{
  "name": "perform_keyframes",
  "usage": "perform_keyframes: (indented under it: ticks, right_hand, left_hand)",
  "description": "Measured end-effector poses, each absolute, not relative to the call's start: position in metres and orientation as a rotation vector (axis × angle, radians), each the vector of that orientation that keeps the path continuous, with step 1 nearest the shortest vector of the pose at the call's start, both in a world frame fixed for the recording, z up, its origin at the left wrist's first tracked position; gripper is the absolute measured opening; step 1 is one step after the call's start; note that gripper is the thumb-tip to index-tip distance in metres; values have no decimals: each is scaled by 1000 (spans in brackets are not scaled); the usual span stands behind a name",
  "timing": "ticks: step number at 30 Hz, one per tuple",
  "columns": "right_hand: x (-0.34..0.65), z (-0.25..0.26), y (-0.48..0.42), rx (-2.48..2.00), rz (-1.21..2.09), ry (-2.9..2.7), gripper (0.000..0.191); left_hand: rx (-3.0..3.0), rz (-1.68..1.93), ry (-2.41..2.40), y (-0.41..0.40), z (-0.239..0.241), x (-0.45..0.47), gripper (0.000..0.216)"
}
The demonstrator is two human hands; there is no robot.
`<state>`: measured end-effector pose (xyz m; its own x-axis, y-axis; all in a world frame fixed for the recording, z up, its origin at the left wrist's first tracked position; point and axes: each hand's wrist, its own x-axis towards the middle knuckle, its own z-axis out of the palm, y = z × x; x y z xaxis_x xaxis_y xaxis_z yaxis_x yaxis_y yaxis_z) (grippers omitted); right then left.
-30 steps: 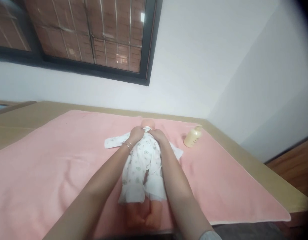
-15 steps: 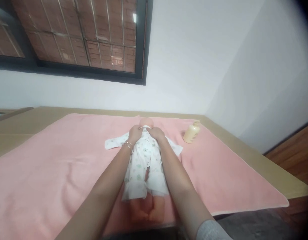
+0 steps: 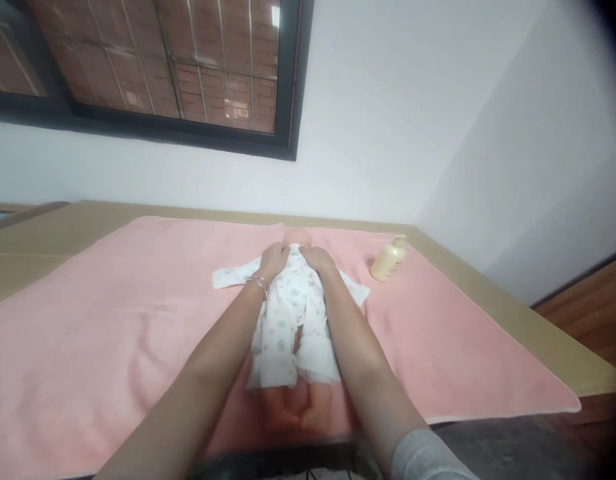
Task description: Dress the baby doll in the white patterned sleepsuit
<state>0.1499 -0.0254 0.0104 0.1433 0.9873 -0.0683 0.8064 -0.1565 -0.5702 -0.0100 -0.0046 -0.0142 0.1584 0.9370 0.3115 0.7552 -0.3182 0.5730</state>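
A baby doll (image 3: 298,237) lies on a pink blanket (image 3: 183,267), head toward the wall and feet toward me. White patterned baby clothes (image 3: 294,293) cover its body, with sleeves spread to both sides and two leg parts over its legs. My left hand (image 3: 275,260) is closed at the left side of the collar, just below the doll's head. At the right side of the collar, my right hand (image 3: 318,259) also grips the cloth. The doll's bare lower legs (image 3: 315,407) show below the hems. My fingertips are partly hidden.
A pale yellow pump bottle (image 3: 388,260) stands on the blanket, right of the doll. Beyond the blanket runs the tan table edge (image 3: 488,287) along a white wall (image 3: 368,120). A dark-framed window (image 3: 188,60) is at upper left.
The whole view has shifted slightly, so things sit a little higher and farther right. Both hands stay at the collar, the right one drawn slightly closer to the neck.
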Motion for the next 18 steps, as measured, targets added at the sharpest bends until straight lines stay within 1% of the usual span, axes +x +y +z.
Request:
perform_keyframes:
  ticks: [2,5,7,9,13,15,18]
  right_hand:
    - [147,14,-26,-2043,543,-1754,61]
    - [138,19,-27,-2016,373,-1832,50]
    - [136,20,-28,-2000,326,-1842,46]
    - [137,17,-28,-2020,386,-1802,48]
    - [146,13,-27,-2064,571,-1727,56]
    - [147,15,-26,-2068,548,-1732,56]
    - [142,23,-27,-2009,447,-1803,49]
  left_hand:
    - [2115,888,1626,-5,-14,-11,45]
    - [2065,777,1672,-4,-11,-13,46]
    - [2071,742,1720,-4,-10,-13,46]
    - [2096,761,1736,-5,-11,-13,47]
    - [2147,911,1666,-6,-16,-13,44]
    - [2144,925,1621,-5,-18,-15,44]
    - [2103,815,1607,-1,-17,-18,46]
